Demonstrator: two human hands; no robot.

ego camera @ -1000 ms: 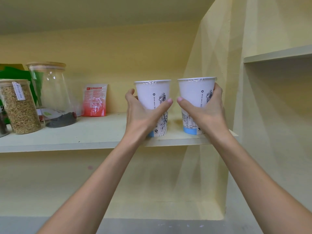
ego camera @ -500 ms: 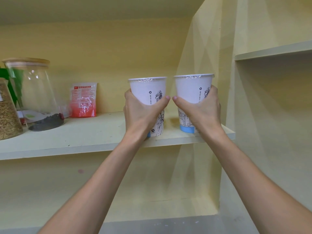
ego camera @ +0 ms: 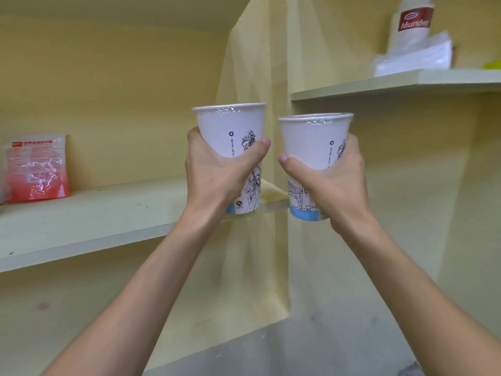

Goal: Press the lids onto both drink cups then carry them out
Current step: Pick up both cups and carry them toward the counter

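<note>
Carry step, judging by the clear film-like lids seated on both rims. The left hand (ego camera: 217, 172) is wrapped around the lower half of one tall white paper cup with a line drawing and a blue base band (ego camera: 230, 131), thumb across the front. The right hand (ego camera: 333, 183) grips a second white paper cup of the same print (ego camera: 311, 142) the same way. Both cups are upright and lifted off the pale yellow-green wooden shelf (ego camera: 95, 213). The left cup is in front of the shelf's right end; the right cup is past that end, slightly lower, with a clear gap between the two.

To do it well: keep both cups level, squeeze lightly (paper walls probably dent and could pop a lid), hold the gap so the rims don't knock, and clear the shelf edge before turning away.

Hard to make out:
- Lid tops are seen edge-on only, so full seating all round can't be confirmed.
- Contents and fill level are hidden.
- Fingers behind both cups are out of sight, as are the cup bottoms.
- The red and white plastic packet (ego camera: 35, 169), standing at the left end of the shelf, is cut by the frame edge, its text unreadable.
- Up and right of the shelf, on a higher ledge, a white bottle with a dark red label (ego camera: 412, 25) and a clear bag are motion-blurred (label partly legible only).
</note>
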